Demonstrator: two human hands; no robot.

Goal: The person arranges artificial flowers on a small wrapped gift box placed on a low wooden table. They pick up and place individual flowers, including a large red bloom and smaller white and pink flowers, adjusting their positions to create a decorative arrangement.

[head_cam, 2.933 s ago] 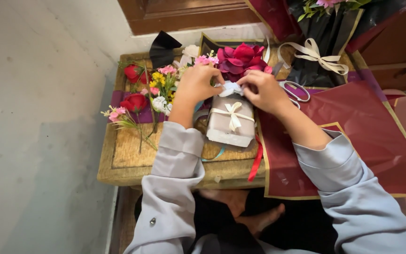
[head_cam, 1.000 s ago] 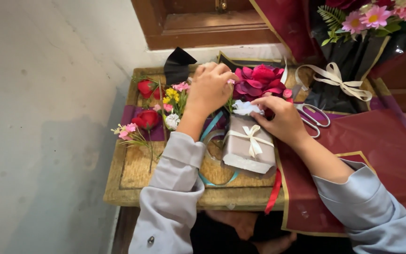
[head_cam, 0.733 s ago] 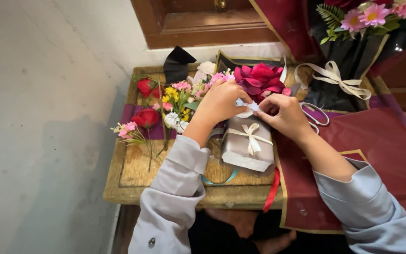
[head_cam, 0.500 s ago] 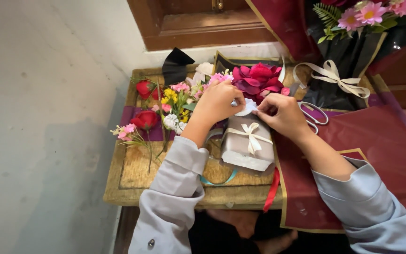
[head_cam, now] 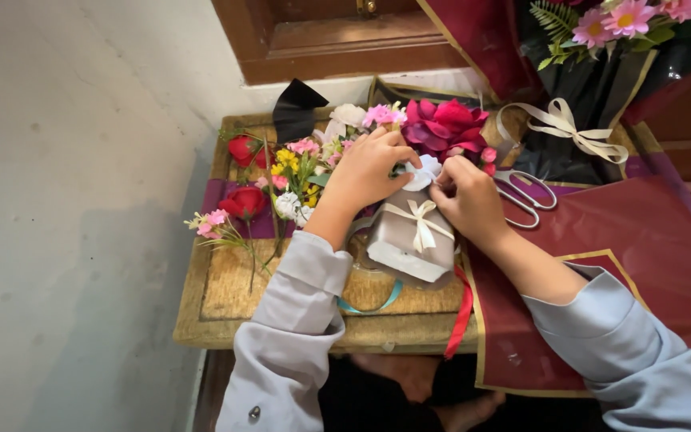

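Observation:
A small grey gift box [head_cam: 413,240] tied with a cream ribbon bow lies on a low wooden table [head_cam: 225,300]. Just above its far end sits a small white flower [head_cam: 423,173]. My left hand [head_cam: 369,166] pinches the flower from the left, and my right hand [head_cam: 467,200] pinches it from the right. Both wrists rest over the box. A cluster of deep pink blooms [head_cam: 444,128] lies right behind my fingers.
Red roses [head_cam: 243,202], yellow and pink sprigs [head_cam: 297,160] lie left of the box. Scissors [head_cam: 521,196] rest on dark red wrapping paper [head_cam: 641,264] at right. A black-wrapped bouquet with cream bow [head_cam: 573,132] stands behind. Teal ribbon [head_cam: 373,302] and red ribbon [head_cam: 461,316] trail off the table front.
My left hand came back from the flowers at the rear and joined my right hand at the white flower above the box. The view has shifted slightly.

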